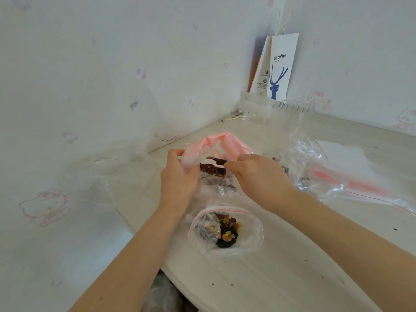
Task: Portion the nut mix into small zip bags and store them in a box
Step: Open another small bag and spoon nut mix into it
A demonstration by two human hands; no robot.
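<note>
Left hand: the left hand curls its fingers round the left side of the pink rim of the large bag.
Right hand: the right hand pinches the opposite side of that rim between thumb and fingertips, so the two hands hold the mouth spread.
Nut mix: most of the nut mix sits dark inside the large bag, between the two hands.
Small zip bag: the small zip bag lies on the surface with its red-lined mouth gaping and a portion of nuts already inside.
Key relation: the small bag lies on the person's side of the hands, between the forearms. Its mouth faces the large bag and its opening runs left to right. The left wrist is the nearer of the two.
Likely step: judged as readying another scoop or pour.
Box: not clearly seen. A clear ribbed thing at the back may be it, but I cannot tell.
Nearby: loose clear bags lie to the right.
</note>
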